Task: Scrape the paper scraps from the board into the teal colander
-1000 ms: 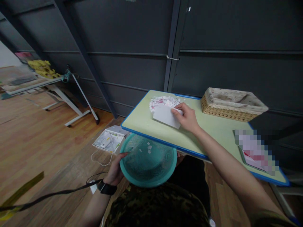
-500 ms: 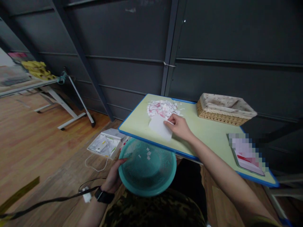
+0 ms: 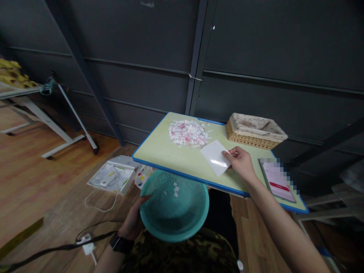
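Note:
Between the thumb and fingers of my right hand (image 3: 239, 162) is a stiff white card (image 3: 216, 157), glossy where the light hits it, held just over the table. Behind the card, a flat heap of small white and pink paper scraps (image 3: 188, 132) lies on the pale yellow-green tabletop (image 3: 159, 151). My left hand (image 3: 135, 216), with a dark watch on its wrist, grips the left rim of a round green plastic colander (image 3: 176, 238). The colander rests at my lap under the table's front edge. A few white paper scraps (image 3: 176, 190) lie inside it.
A cloth-lined wicker basket (image 3: 253, 138) stands at the table's back right, with a phone or tablet (image 3: 280, 185) in front of it. On the floor at left are an open white box (image 3: 112, 176) and cables. A dark panelled wall (image 3: 148, 41) rises behind.
My right hand has moved the card to the right, away from the paper heap, and turned it. My left hand still holds the colander. The whole view has shifted slightly.

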`<state>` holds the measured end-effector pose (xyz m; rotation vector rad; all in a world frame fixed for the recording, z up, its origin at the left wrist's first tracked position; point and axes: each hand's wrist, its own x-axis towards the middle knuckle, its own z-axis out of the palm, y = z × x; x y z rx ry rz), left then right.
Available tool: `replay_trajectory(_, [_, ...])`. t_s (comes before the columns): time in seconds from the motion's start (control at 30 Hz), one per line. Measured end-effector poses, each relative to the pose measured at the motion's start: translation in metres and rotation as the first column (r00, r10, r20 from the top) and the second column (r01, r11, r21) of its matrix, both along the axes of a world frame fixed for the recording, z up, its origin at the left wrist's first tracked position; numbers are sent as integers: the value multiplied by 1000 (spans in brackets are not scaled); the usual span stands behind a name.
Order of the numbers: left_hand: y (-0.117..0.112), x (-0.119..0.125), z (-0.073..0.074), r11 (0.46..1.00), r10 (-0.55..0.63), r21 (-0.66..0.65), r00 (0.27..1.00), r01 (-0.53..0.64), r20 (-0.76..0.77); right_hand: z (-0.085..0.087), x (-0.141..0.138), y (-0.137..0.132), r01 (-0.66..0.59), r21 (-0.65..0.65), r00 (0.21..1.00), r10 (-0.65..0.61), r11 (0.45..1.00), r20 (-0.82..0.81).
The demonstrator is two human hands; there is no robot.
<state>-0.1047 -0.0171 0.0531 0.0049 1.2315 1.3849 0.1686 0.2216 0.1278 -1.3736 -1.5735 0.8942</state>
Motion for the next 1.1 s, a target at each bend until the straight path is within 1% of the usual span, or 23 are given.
replay_trajectory(0.07, [0,2,-3,1000,-18,-11,1000,18,19,3,6,1,22,17,1000,-22,1000,2])
replay_trajectory(0.17, [0,4,-8,998,-41,-45,998,43,57,8,6,8,-11,84,999,7,996,42])
replay_trajectory(0.23, [-1,4,-12,996,-58,-61,994,64,91,12,0,14,-45,171,992,24,984,120])
replay_trajectory(0.33, [-2,3,-16,993,-79,-81,989,90,125,18,-15,24,-83,306,967,3,948,254])
replay_trajectory(0.43, [-5,2,-17,992,-83,-86,991,92,108,25,-31,35,-162,376,936,21,912,353])
replay_trajectory(0.57, [-7,2,-11,993,-76,-78,993,83,90,34,-44,50,-257,389,897,68,885,437])
replay_trajectory(0.73, [-7,3,-6,994,-58,-90,996,64,75,40,-53,69,-316,382,886,126,868,446])
replay_trajectory(0.9, [-7,3,-6,996,-37,-77,997,43,69,34,-45,80,-357,355,901,218,864,375])
replay_trajectory(1.1, [-5,3,-4,994,-73,-81,995,79,70,28,-31,87,-308,368,934,206,877,291])
